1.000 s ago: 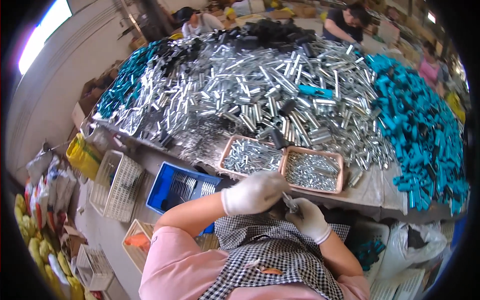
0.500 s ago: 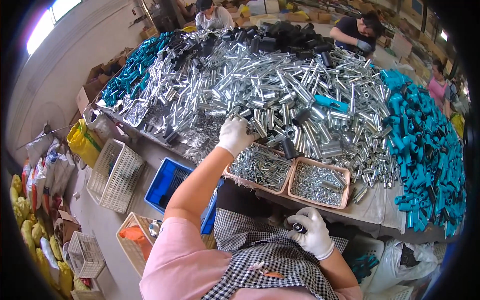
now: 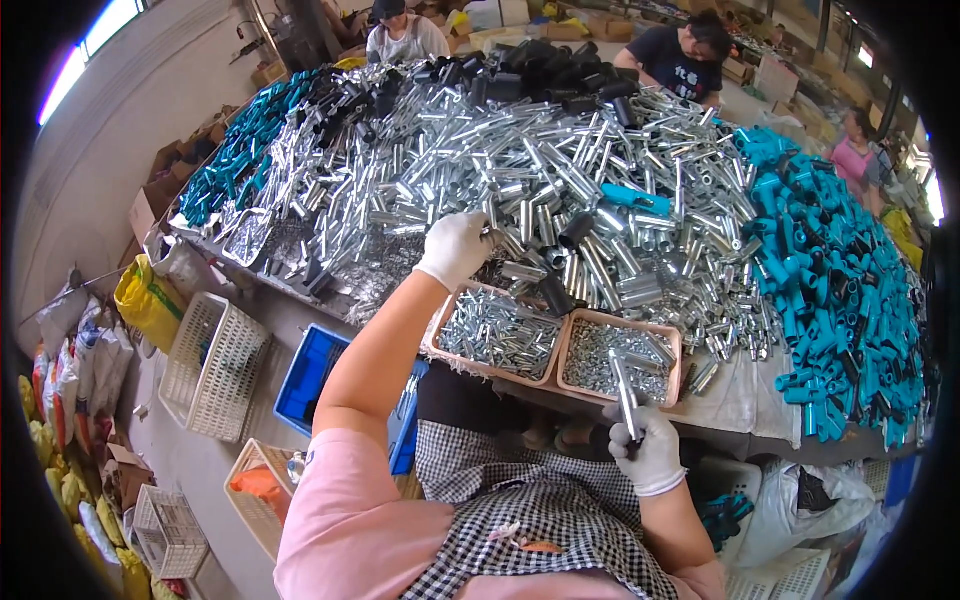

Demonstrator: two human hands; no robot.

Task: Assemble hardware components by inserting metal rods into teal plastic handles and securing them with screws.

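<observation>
My right hand [image 3: 648,455], in a white glove, is closed round a slim silver metal tube [image 3: 624,388] with a dark lower end. The tube stands nearly upright in front of the right-hand pink tray [image 3: 673,398]. My left hand [image 3: 455,250], also gloved, rests at the near edge of a big heap of silver metal tubes [image 3: 480,160]. Its fingers are curled together by a small shiny piece, and what they grip is partly hidden. Just below that hand sits the left-hand pink tray [image 3: 432,343], filled with small metal pins [image 3: 500,330]. Tiny metal parts [image 3: 600,365] fill the other tray.
Teal plastic sleeves [image 3: 830,290] are piled at the right, black tubes [image 3: 560,75] at the back. White baskets [image 3: 215,365] and a blue crate [image 3: 305,380] stand on the floor at left. Two people [image 3: 680,60] [image 3: 405,35] work across the table; another person [image 3: 855,160] is far right.
My right hand has tipped the tube from end-on to nearly upright and moved it slightly up and right. My left hand stays at the heap, its fingers drawn in. The whole view has shifted a little.
</observation>
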